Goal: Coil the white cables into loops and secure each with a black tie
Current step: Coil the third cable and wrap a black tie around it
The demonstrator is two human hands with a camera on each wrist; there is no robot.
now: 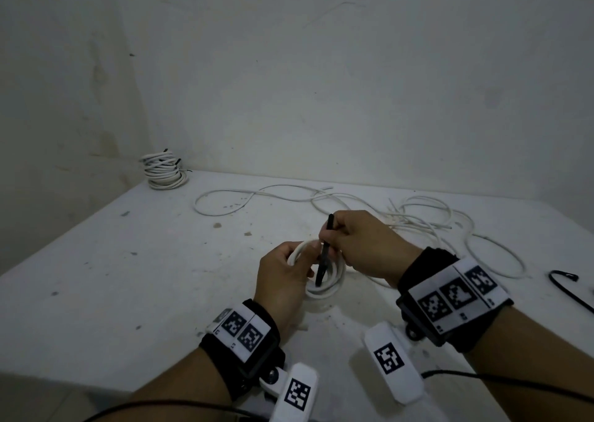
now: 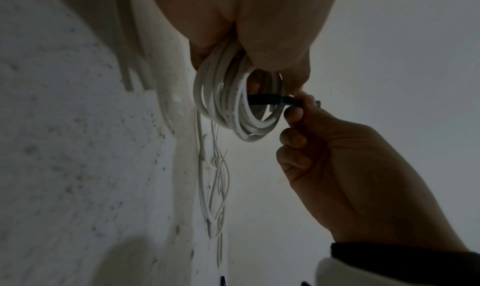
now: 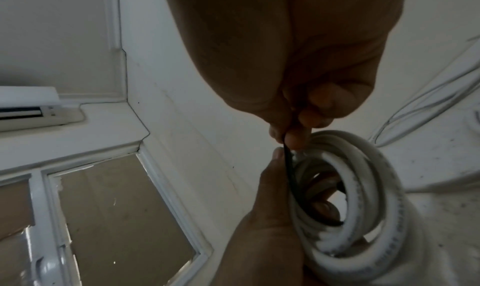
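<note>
1. While the left hand is gripping the coiled white cable just above the table, fingers curled round one side of the loops, the right hand is pinching a black tie and feeding it through the middle of the coil.
2. That coil is looking light but springy; its stiff turns are likely wanting to fan open, so the best hold is judged to be right where the left hand is clamping them together, with the tie closing next to that grip.
3. The tie is looking thin and flexible, probably slick; pinching it close to the coil, as the right fingertips are doing, should be giving better control.
4. Beyond the coil, loose white cables are sprawling in a tangle; far left of the coil, finished bundles are sitting stacked by the wall.
5. Hard to make out: the tie's lower end is vanishing inside the coil, so whether it is already wrapping round is unclear. Right of the coil, a black strand is being cut off by the frame edge.
</note>
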